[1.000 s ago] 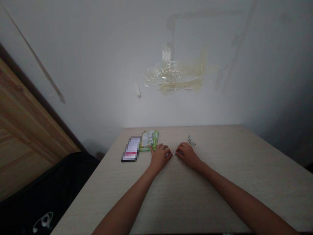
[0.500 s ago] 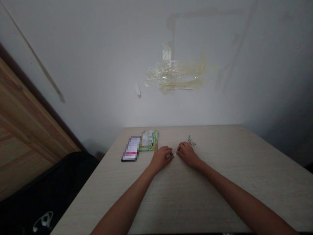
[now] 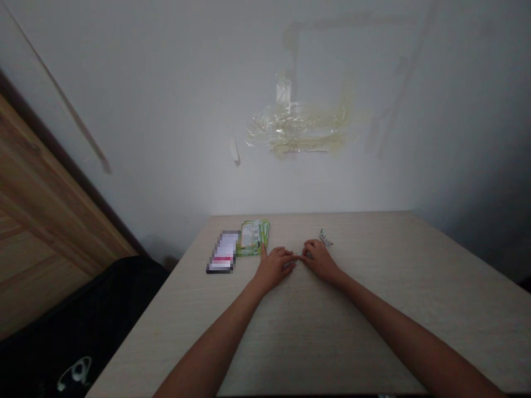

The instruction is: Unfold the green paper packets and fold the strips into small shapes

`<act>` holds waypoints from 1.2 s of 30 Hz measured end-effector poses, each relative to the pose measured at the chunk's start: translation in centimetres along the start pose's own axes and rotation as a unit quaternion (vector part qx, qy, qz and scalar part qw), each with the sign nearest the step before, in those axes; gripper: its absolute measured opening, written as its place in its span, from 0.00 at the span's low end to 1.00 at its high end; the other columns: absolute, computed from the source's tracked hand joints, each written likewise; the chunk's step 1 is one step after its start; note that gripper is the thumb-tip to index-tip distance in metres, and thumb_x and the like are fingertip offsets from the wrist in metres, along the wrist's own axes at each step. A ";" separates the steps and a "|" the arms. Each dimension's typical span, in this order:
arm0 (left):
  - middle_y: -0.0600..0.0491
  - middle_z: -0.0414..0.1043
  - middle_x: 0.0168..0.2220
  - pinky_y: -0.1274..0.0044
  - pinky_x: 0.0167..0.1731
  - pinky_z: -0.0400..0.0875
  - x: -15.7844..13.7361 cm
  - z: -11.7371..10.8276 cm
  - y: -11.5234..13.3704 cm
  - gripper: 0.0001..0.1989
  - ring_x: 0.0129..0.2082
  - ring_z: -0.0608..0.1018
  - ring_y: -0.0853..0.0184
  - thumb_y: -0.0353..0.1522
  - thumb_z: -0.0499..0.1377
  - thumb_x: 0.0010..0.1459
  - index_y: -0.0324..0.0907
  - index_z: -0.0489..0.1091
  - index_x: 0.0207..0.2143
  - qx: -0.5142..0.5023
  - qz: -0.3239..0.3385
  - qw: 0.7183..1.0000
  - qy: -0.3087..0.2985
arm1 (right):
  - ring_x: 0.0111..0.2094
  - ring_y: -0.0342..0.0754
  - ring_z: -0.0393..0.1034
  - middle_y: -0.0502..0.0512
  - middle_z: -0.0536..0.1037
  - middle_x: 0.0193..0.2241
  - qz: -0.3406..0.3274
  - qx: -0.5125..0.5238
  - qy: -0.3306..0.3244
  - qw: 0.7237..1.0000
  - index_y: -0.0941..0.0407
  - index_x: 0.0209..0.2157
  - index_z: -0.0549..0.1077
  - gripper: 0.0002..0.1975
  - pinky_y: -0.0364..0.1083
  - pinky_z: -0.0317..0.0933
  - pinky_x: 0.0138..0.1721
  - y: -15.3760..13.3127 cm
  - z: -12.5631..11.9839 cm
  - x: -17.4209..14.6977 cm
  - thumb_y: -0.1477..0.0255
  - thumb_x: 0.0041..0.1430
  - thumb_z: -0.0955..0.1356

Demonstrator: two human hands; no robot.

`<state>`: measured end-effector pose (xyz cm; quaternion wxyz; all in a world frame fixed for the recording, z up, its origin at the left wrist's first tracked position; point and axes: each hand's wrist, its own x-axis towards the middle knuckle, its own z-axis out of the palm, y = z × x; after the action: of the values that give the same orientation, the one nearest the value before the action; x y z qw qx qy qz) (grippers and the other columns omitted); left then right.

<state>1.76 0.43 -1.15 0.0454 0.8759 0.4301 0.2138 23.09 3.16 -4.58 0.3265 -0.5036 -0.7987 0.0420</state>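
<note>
Close together over the middle of the table, my two hands work at a small whitish piece (image 3: pixel 297 258), mostly covered by fingertips. My left hand (image 3: pixel 272 266) has its index finger stretched to the piece and its thumb below; the other fingers are bent. Curled fingers of my right hand (image 3: pixel 318 260) pinch at the piece's right side. Just behind the right hand lies a small folded scrap (image 3: pixel 326 238), white and green. A pile of green printed cards or packets (image 3: pixel 252 236) sits left of and beyond my left hand.
A phone (image 3: pixel 223 253) with a blurred screen lies at the table's left, against the green pile. The wooden table (image 3: pixel 298 342) meets a wall (image 3: pixel 166 110) bearing old tape (image 3: pixel 298 130). A black bag-like object (image 3: pixel 83 309) and a wooden panel (image 3: pixel 33 199) stand on the left.
My left index finger has stretched right, over the small whitish piece and up to my right fingers. Less of the piece shows now. My right hand has barely moved.
</note>
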 end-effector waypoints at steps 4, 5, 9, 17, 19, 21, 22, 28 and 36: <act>0.56 0.75 0.50 0.49 0.64 0.35 0.0 -0.4 0.2 0.15 0.57 0.69 0.61 0.38 0.56 0.63 0.60 0.71 0.52 0.031 0.019 0.999 0.006 | 0.48 0.54 0.65 0.59 0.71 0.41 -0.001 0.014 0.010 1.000 0.56 0.33 0.73 0.05 0.56 0.60 0.51 0.0 0.0 0.0 0.69 0.57 0.70; 0.56 0.75 0.50 0.49 0.64 0.36 0.0 -0.5 0.3 0.15 0.56 0.69 0.60 0.38 0.56 0.63 0.60 0.71 0.52 0.039 0.026 0.999 0.008 | 0.47 0.54 0.65 0.59 0.71 0.41 0.000 0.020 0.011 1.000 0.56 0.33 0.73 0.05 0.56 0.61 0.51 -0.1 0.0 0.0 0.69 0.58 0.70; 0.56 0.77 0.48 0.47 0.63 0.34 0.1 -1.0 0.7 0.13 0.55 0.70 0.60 0.37 0.54 0.64 0.58 0.72 0.50 0.062 0.046 0.997 0.012 | 0.46 0.52 0.66 0.57 0.72 0.39 -0.009 0.049 0.009 0.999 0.56 0.33 0.73 0.03 0.55 0.61 0.50 -0.6 -1.1 -0.2 0.71 0.59 0.67; 0.57 0.78 0.46 0.45 0.61 0.26 -0.1 -1.5 1.1 0.14 0.60 0.65 0.56 0.37 0.56 0.62 0.59 0.72 0.49 0.067 0.039 0.997 0.024 | 0.42 0.49 0.71 0.57 0.77 0.39 -0.075 0.049 -0.064 0.994 0.56 0.41 0.72 0.09 0.49 0.63 0.47 -1.7 -4.7 -1.5 0.76 0.63 0.62; 0.57 0.78 0.46 0.45 0.62 0.27 -0.1 -1.5 1.1 0.14 0.61 0.65 0.55 0.37 0.57 0.62 0.60 0.72 0.49 0.063 0.028 0.997 0.024 | 0.41 0.49 0.71 0.57 0.77 0.38 -0.063 0.054 -0.080 0.993 0.55 0.41 0.71 0.09 0.48 0.64 0.45 -1.9 -4.9 -1.6 0.76 0.63 0.61; 0.57 0.78 0.47 0.45 0.62 0.27 -0.2 -1.4 1.2 0.14 0.61 0.64 0.55 0.37 0.57 0.62 0.60 0.72 0.49 0.059 0.019 0.998 0.022 | 0.39 0.48 0.72 0.56 0.78 0.38 -0.043 0.059 -0.089 0.993 0.55 0.41 0.70 0.07 0.47 0.64 0.42 -2.1 -5.0 -1.6 0.75 0.63 0.62; 0.57 0.78 0.47 0.44 0.61 0.27 -0.2 -1.4 1.2 0.13 0.61 0.64 0.55 0.37 0.57 0.62 0.60 0.72 0.49 0.057 0.015 0.998 0.021 | 0.39 0.48 0.73 0.56 0.78 0.38 -0.032 0.064 -0.090 0.993 0.55 0.40 0.69 0.06 0.46 0.64 0.41 -2.2 -5.0 -1.6 0.74 0.63 0.62; 0.58 0.77 0.48 0.41 0.59 0.23 -0.2 -1.2 1.0 0.13 0.61 0.65 0.55 0.39 0.56 0.63 0.61 0.72 0.49 0.049 0.006 0.999 0.023 | 0.38 0.47 0.74 0.55 0.79 0.37 -0.018 0.073 -0.086 0.993 0.54 0.40 0.69 0.06 0.45 0.64 0.40 -2.5 -5.1 -1.8 0.76 0.60 0.64; 0.57 0.76 0.51 0.41 0.58 0.21 -0.2 -0.6 0.4 0.13 0.61 0.64 0.55 0.40 0.56 0.62 0.61 0.73 0.49 0.007 -0.023 1.000 0.011 | 0.39 0.48 0.73 0.56 0.78 0.37 -0.044 0.045 -0.095 0.993 0.55 0.40 0.68 0.05 0.45 0.63 0.41 -2.7 -4.7 -1.9 0.74 0.63 0.63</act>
<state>1.74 -0.05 -0.57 0.0392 0.8638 0.4520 0.2191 24.16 -0.96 -0.73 0.2736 -0.4462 -0.8448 0.1112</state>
